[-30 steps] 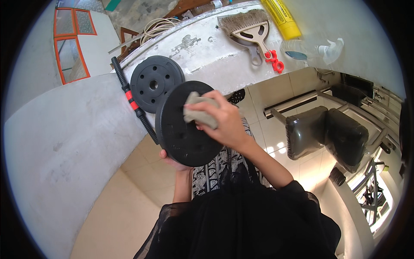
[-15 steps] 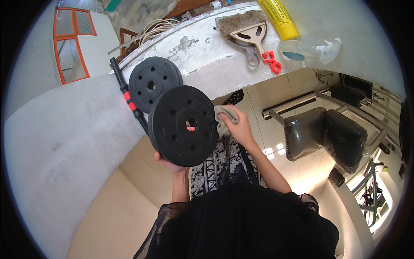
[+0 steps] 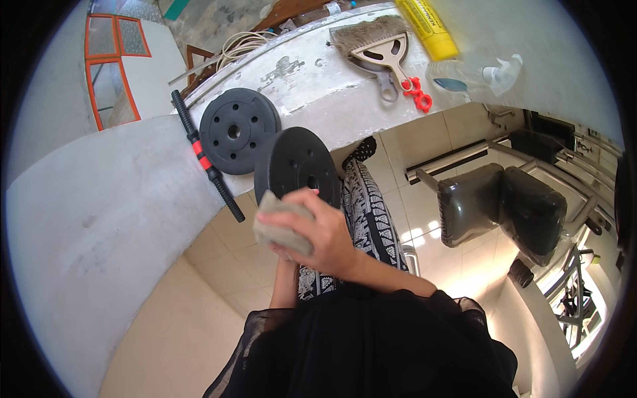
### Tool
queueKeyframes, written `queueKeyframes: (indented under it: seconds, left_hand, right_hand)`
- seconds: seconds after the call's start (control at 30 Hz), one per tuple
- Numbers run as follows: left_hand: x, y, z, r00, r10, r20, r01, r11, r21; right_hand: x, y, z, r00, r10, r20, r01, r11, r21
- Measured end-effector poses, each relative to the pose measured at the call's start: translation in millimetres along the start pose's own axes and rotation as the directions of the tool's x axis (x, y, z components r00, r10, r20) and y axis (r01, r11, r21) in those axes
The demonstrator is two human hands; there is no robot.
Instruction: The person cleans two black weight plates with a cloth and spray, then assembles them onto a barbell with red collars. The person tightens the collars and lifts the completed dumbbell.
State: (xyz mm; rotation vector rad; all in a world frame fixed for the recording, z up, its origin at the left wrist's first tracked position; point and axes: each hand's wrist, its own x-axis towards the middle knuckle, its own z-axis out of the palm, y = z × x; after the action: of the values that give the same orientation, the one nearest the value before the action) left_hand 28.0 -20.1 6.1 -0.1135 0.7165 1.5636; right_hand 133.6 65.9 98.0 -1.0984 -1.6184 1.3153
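A round black weight plate is held up in front of me, tilted so that its thick edge shows at the left. My left hand grips it from below and behind; most of that hand is hidden, though a fingertip shows at the plate's centre hole. My right hand is closed round a folded grey-green cloth and lies across the plate's lower left edge. Behind it, more black weight plates rest on the ledge, beside a threaded dumbbell bar with a red middle.
On the white ledge stand a brush with dustpan, red star-shaped collars, a clear spray bottle and a yellow bottle. Coiled cable lies at the back. A black padded bench is to the right.
My right hand has swung left and down with the cloth, from the plate's right edge to its lower left. The held plate has turned and tilted, showing more of its edge.
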Motion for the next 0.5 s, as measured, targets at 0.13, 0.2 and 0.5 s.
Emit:
queueKeyframes:
  seconds: [0.13,0.2,0.5]
  left_hand:
    - [-4.1,-3.6,-2.2,0.992,0.069,-0.108,-0.051,0.985,0.164]
    - [-4.0,-1.7,-2.8,1.0,0.012,0.009,-0.013,0.979,0.202]
    - [-6.1,36.3,26.0,0.963,-0.231,-0.139,0.26,0.662,0.703]
  right_hand:
    - [34.6,27.8,-2.9,0.996,0.092,-0.019,-0.092,0.996,0.015]
    - [46.0,46.9,-4.9,0.989,0.117,-0.092,-0.122,0.991,-0.06]
    - [46.5,11.6,-42.6,0.971,-0.036,0.238,0.121,0.928,-0.353]
